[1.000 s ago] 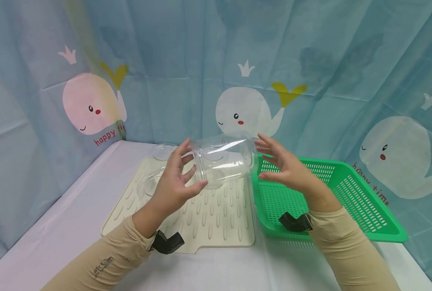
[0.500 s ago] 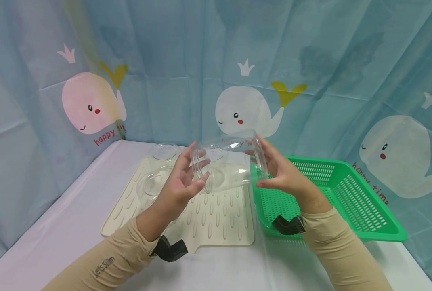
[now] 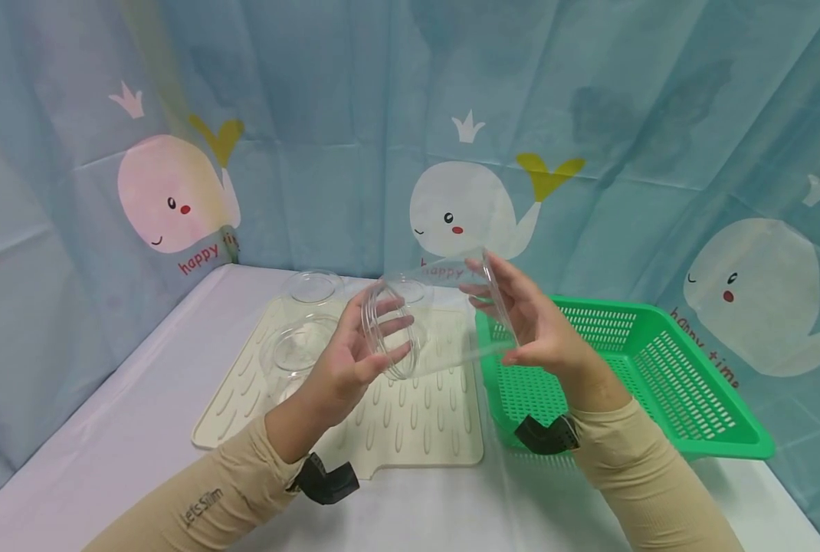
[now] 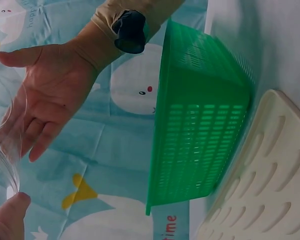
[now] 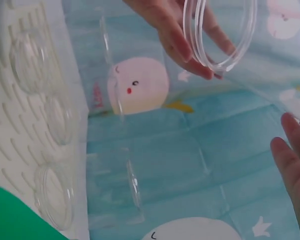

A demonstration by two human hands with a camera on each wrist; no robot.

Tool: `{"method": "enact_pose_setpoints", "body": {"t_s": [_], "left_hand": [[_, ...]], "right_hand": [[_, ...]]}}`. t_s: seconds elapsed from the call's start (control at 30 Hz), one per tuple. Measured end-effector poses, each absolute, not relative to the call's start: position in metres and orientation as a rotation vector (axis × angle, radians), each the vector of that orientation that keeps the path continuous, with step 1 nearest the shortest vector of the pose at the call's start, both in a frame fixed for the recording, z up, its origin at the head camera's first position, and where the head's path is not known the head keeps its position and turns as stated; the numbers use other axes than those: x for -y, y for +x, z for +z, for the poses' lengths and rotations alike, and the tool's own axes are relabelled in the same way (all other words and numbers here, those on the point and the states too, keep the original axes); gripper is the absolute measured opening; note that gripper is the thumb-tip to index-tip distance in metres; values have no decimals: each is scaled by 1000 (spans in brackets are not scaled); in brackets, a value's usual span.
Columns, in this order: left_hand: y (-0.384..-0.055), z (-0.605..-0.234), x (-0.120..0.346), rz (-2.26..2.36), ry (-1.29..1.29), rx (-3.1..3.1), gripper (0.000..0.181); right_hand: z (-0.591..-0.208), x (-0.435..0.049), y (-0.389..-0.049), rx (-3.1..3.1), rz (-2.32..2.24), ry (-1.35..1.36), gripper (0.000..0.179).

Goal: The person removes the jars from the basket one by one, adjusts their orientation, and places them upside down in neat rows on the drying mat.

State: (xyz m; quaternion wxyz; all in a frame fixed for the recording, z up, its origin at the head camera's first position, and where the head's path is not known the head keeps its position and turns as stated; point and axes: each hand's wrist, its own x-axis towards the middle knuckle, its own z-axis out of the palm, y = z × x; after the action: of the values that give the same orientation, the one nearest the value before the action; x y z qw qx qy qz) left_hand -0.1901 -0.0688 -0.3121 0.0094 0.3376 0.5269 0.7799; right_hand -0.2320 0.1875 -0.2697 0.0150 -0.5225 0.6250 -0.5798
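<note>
A large clear jar (image 3: 444, 337) is held sideways in the air between both hands, its ringed end toward the left. My left hand (image 3: 344, 360) grips that ringed end, and its fingers show through the clear wall. My right hand (image 3: 530, 330) holds the opposite end, with fingers behind it and the thumb at its lower edge. In the left wrist view, the right palm (image 4: 57, 85) faces the camera, its fingers partly behind the jar. In the right wrist view, the jar's ringed end (image 5: 240, 50) lies against the left fingers. The jar's far wall is hard to make out.
A cream ribbed draining mat (image 3: 424, 429) lies on the white table below. Clear round containers stand on it: one at front left (image 3: 293, 345), one behind it (image 3: 313, 287), one further right (image 3: 410, 290). A green perforated basket (image 3: 665, 368) stands to the right. A whale-print curtain (image 3: 355, 115) hangs behind.
My right hand has moved left and closed around the jar's right end. The jar has turned, so its left end now dips and faces more toward me. The mat and basket stay put.
</note>
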Motion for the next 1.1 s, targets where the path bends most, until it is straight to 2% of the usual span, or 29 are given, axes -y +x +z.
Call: {"method": "enact_pose_setpoints", "body": {"t_s": [0.2,0.5,0.7,0.9,1.1], "left_hand": [[-193,-317,68,2451,1088,-1567,100],[-192,-320,69,2474,1085,-1510,88],[-192,-319,70,2431,1084,-1526,91],[-193,-315,76,2278,1093,-1715,100],[-188,-302,91,2053,1140,-2029,90]], "right_hand": [[-271,-182,-233,-1817,-1865,-1765,98],[-270,-176,-233,-1684,-1937,-1871,91],[-271,-174,-235,-1634,-1992,-1888,90],[-268,-175,-237,-1613,-2027,-1942,92],[-264,-179,-237,-1640,-2042,-1937,92]]}}
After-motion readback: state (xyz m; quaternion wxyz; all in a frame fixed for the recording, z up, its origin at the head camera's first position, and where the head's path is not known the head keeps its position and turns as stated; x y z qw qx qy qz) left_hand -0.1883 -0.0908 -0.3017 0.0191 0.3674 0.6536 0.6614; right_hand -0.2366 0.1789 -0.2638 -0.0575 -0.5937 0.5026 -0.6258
